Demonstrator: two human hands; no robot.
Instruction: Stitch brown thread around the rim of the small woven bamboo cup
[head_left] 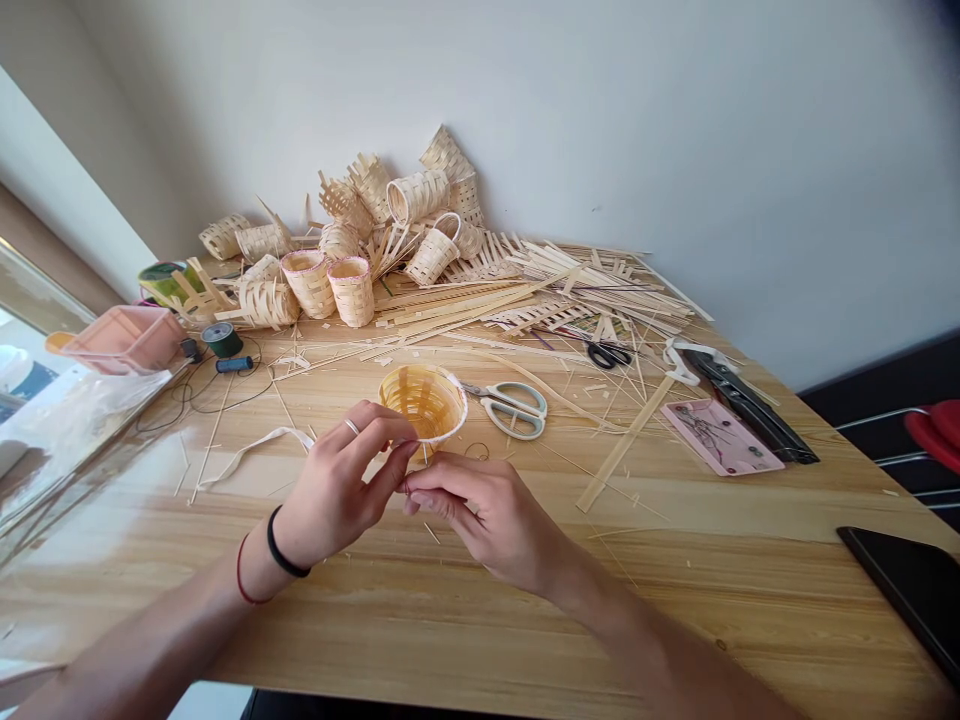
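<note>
Left hand (341,490) is pinched on a woven basket (424,398); right hand (499,515) pinched, its hold unclear. Light and springy, presumably; best gripped by the rim (463,402).

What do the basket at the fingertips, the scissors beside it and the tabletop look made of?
Basket: probably thin bamboo or wood strips; flat, yellowish, visibly interwoven.
Scissors: blades look metal, grey and thin; handles likely smooth plastic, pale rounded loops.
Tabletop: streaked wood grain, soft reflections suggest a coated finish; solid or laminate, can't tell.
</note>
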